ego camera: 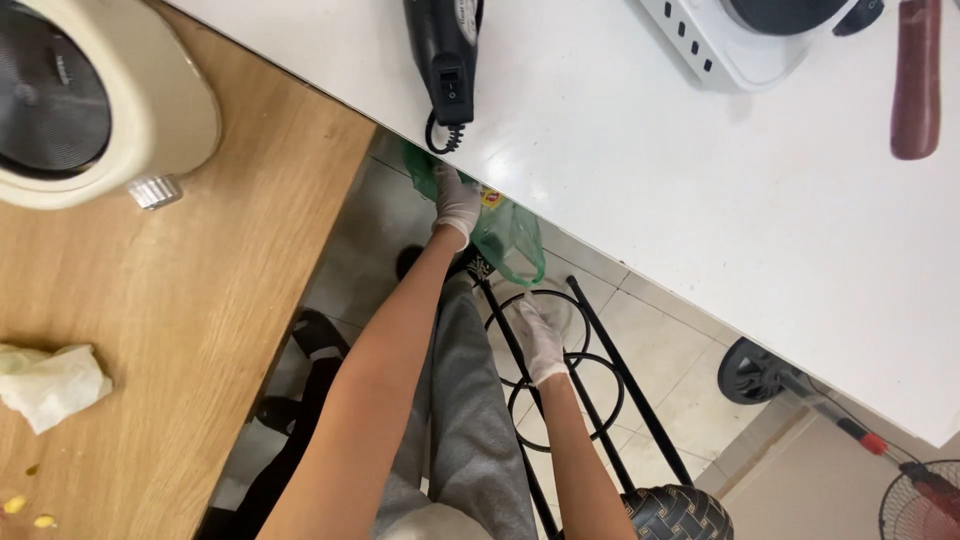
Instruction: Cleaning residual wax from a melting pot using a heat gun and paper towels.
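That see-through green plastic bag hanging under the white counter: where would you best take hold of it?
Probably at the gathered top of the see-through green plastic bag, coming from the left, where the gloved left hand already meets it. The body hangs limp and would likely slip or crumple. The right hand is lower, by the black wire rack.

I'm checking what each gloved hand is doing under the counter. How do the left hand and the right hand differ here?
The left hand reaches farther up, gripping the green plastic bag at the white counter edge; the right hand sits lower, over the black wire rack, apparently holding a clear piece of plastic. The left arm is stretched out more than the right. Both wear white gloves.
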